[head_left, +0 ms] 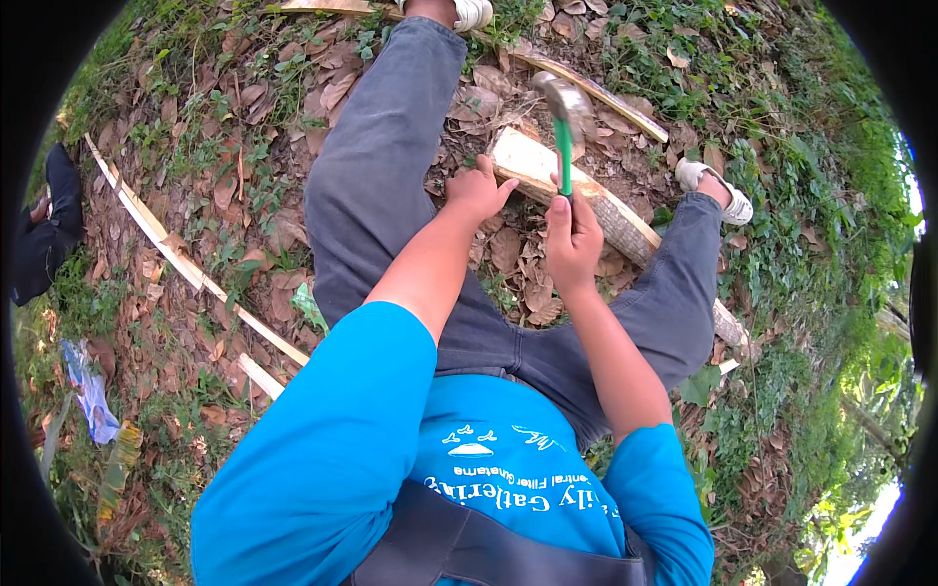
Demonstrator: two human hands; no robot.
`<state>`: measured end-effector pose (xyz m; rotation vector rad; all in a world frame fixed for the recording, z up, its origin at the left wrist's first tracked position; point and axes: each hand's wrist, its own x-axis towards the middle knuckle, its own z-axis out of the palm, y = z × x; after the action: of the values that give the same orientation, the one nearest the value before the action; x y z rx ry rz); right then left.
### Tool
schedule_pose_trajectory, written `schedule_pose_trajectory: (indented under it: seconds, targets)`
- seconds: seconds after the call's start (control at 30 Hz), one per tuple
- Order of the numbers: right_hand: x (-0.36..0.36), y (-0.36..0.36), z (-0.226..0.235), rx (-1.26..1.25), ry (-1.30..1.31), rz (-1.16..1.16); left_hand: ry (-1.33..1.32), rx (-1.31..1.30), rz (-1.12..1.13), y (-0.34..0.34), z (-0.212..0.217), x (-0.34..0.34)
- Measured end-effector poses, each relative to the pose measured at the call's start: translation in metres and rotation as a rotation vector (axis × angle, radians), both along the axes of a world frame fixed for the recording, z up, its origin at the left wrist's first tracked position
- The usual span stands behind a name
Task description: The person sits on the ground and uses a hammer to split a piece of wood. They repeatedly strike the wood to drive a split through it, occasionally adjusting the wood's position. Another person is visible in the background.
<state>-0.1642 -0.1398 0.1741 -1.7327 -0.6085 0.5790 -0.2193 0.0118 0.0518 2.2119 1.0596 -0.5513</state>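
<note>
My right hand (574,234) is closed around the green handle of a hammer (564,146), with the thumb along the grip. The hammer stands upright over the log, its grey metal head slightly blurred. Between my legs a bark-covered log (616,217) lies slantwise, with a pale, flat cut face at its far left end. At that end my left hand (476,191) grips the log, its thumb against the near side and its other fingers bent and partly hidden. My right leg crosses over the log's lower part.
A long pale wood strip (186,262) stretches over the leaf-covered ground at left, with a shorter stick (260,376) near it. Another strip (601,96) lies beyond the log. A blue plastic wrapper (90,396) is at lower left. At the left edge, a dark-clothed person's leg (61,210) shows.
</note>
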Motion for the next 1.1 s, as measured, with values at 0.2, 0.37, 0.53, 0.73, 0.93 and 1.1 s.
schedule_pose_trajectory:
  seconds: [0.2, 0.37, 0.53, 0.73, 0.93, 1.1]
  targets:
    - [0.015, -0.005, -0.063, -0.398, -0.141, -0.009, -0.005, 0.016, -0.011, -0.002, -0.001, 0.008]
    - [0.021, -0.010, -0.031, -0.133, -0.053, -0.108, 0.022, -0.038, -0.014, 0.001, 0.001, 0.008]
    - [0.056, -0.036, -0.023, -0.172, -0.605, 0.315, 0.013, -0.048, -0.038, 0.002, -0.005, 0.006]
    - [0.112, -0.022, -0.036, -0.652, -0.776, 0.388, 0.100, -0.105, -0.037, 0.003, 0.017, 0.018]
    - [0.105, -0.013, -0.016, -0.507, -0.637, 0.669, -0.047, -0.022, -0.026, 0.000, -0.008, 0.000]
    - [0.145, 0.002, -0.033, -0.701, -0.891, 0.270, 0.071, -0.027, -0.052, 0.004, 0.004, 0.011]
